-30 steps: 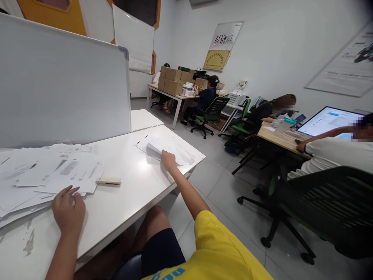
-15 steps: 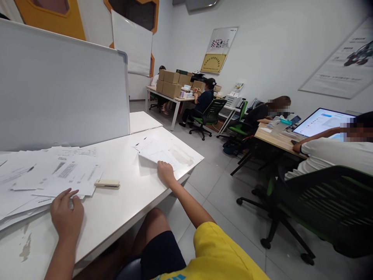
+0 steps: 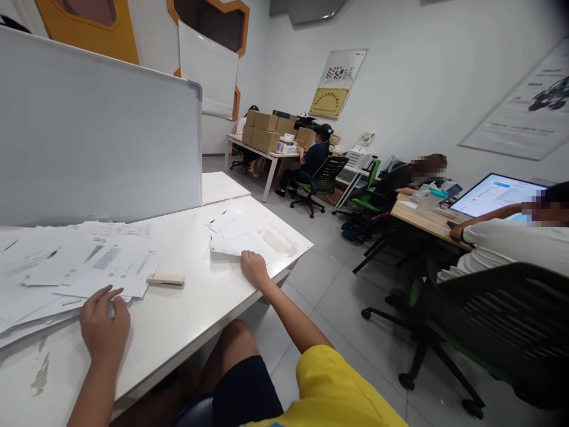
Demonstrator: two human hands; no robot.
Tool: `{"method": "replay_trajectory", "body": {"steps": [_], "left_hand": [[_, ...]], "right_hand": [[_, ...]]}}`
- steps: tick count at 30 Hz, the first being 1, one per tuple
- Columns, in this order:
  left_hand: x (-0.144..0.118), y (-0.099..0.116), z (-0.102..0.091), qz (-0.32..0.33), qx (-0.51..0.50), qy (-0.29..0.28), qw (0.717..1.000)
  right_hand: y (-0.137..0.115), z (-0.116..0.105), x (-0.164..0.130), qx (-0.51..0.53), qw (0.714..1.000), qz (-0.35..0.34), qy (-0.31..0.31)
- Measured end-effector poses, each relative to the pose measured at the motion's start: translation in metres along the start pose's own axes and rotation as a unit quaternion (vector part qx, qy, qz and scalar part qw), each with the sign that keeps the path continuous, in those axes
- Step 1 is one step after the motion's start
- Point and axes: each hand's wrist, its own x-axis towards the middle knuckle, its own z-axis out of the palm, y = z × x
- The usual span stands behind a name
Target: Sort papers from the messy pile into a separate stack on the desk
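Printed paper sheets lie in a loose, spread-out pile on the left of the white table. My left hand rests at the pile's front edge, fingers bent and apart, nothing gripped. A beige stapler lies just right of the pile. Farther right, near the table's corner, are a few more sheets of paper. My right hand has its fingers closed at the near edge of these sheets; the thumb is hidden.
A grey-white partition board stands along the table's back. Beyond the right edge, tiled floor leads to a mesh office chair and a person in a white shirt at a wooden desk. Cardboard boxes are stacked on a far table.
The sheets at my right hand lie flatter, their near edge lower than before. My left hand stays in place. The whole view has shifted slightly.
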Motion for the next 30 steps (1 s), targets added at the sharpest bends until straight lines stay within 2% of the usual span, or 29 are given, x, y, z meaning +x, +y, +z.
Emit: {"method": "replay_trajectory", "body": {"steps": [10, 17, 19, 22, 24, 26, 27, 28, 30], "left_hand": [[0.0, -0.006, 0.001, 0.018, 0.003, 0.001, 1.0], [-0.001, -0.003, 0.001, 0.008, 0.005, 0.002, 1.0], [0.0, -0.007, 0.001, 0.014, 0.006, 0.008, 1.0], [-0.004, -0.01, 0.002, 0.037, -0.004, 0.017, 0.999], [-0.011, 0.0, 0.004, 0.051, -0.041, -0.012, 0.998], [-0.024, 0.026, 0.009, 0.043, -0.121, -0.093, 0.987], [-0.032, 0.044, 0.012, 0.019, -0.177, -0.141, 0.974], [-0.04, 0.062, 0.016, -0.033, -0.241, -0.211, 0.947], [-0.053, 0.096, 0.024, -0.19, -0.378, -0.276, 0.863]], "right_hand": [[0.002, -0.011, -0.002, 0.049, 0.998, -0.018, -0.031], [0.007, -0.025, 0.003, 0.067, 0.997, 0.044, -0.002], [0.01, -0.029, 0.006, 0.087, 0.992, 0.078, 0.05], [0.01, -0.036, 0.005, 0.159, 0.961, 0.098, 0.204], [0.003, -0.037, -0.002, 0.198, 0.926, 0.057, 0.316], [-0.01, -0.036, -0.016, 0.213, 0.89, -0.016, 0.402], [-0.018, -0.033, -0.026, 0.214, 0.875, -0.055, 0.43], [-0.027, -0.029, -0.036, 0.213, 0.865, -0.091, 0.446], [-0.045, -0.018, -0.059, 0.216, 0.858, -0.14, 0.444]]}}
